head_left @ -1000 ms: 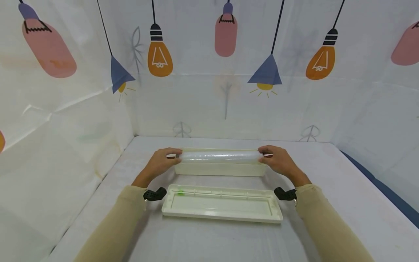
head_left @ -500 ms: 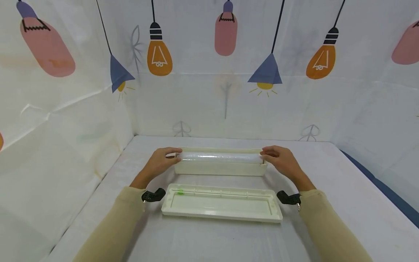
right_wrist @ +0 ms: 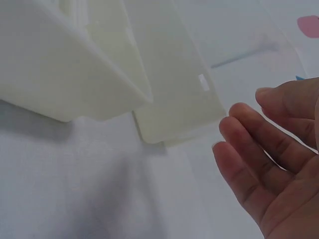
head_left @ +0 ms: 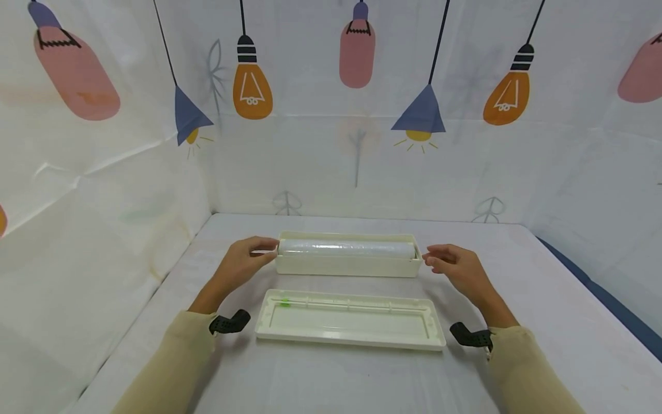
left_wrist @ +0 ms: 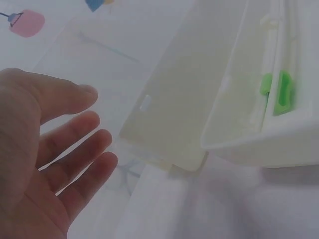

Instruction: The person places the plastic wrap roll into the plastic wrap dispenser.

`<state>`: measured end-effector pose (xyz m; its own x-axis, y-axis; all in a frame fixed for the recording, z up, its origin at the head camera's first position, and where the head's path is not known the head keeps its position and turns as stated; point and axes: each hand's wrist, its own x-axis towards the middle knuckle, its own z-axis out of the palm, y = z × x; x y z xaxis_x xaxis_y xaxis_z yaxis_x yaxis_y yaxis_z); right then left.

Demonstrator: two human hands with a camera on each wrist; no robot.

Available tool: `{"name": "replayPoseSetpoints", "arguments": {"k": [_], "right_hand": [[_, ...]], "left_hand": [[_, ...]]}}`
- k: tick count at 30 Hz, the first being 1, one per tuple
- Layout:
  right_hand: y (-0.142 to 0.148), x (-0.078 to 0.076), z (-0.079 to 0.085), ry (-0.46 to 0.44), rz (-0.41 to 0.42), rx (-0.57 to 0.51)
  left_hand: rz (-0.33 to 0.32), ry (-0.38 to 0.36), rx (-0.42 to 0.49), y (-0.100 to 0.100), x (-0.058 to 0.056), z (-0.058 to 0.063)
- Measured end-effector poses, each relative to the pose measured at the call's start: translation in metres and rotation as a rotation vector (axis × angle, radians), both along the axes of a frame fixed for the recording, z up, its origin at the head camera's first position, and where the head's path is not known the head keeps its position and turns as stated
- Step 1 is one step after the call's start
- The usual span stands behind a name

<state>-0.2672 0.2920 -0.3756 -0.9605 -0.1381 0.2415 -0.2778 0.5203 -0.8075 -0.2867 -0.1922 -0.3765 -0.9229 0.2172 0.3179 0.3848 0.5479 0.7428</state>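
A roll of clear plastic wrap (head_left: pixel 346 248) lies lengthwise inside a long cream box (head_left: pixel 346 267). In front of the box rests its lid (head_left: pixel 341 326), inner side up, with a rail along it and a small green slider (left_wrist: pixel 283 94) at the left. My left hand (head_left: pixel 239 263) is beside the box's left end, fingers loosely bent and holding nothing; whether the fingertips touch the box I cannot tell. At the other end, my right hand (head_left: pixel 460 271) hovers just off the box's right side, its fingers relaxed and nothing between them.
The box and lid stand on a white-covered table (head_left: pixel 351 379). A white sheet printed with lamps (head_left: pixel 357 155) rises behind and on both sides. Each wrist wears a black strap mount (head_left: pixel 230 322). A dark blue strip (head_left: pixel 610 290) shows past the right edge.
Both hands have let go of the roll's ends and drawn outward, left hand to the left, right hand to the right. The roll now sits lower, inside the box.
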Motion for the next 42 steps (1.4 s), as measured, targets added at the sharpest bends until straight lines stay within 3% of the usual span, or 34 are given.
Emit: {"name": "replayPoseSetpoints", "arguments": {"k": [14, 23, 34, 37, 42], "right_hand": [[0.004, 0.019, -0.016, -0.084, 0.107, 0.055], [-0.004, 0.031, -0.017, -0.164, 0.150, 0.104], [0.003, 0.044, -0.022, -0.210, 0.199, 0.103], [0.005, 0.046, -0.021, -0.219, 0.196, 0.156], [0.004, 0.048, -0.020, -0.263, 0.217, 0.246]], "left_hand": [[-0.023, 0.010, 0.000, -0.004, 0.021, -0.007], [-0.088, -0.138, -0.024, -0.009, 0.026, -0.020], [-0.148, -0.302, -0.016, -0.010, 0.030, -0.026], [-0.170, -0.334, -0.029, -0.009, 0.029, -0.028], [-0.190, -0.323, -0.069, -0.007, 0.029, -0.029]]}}
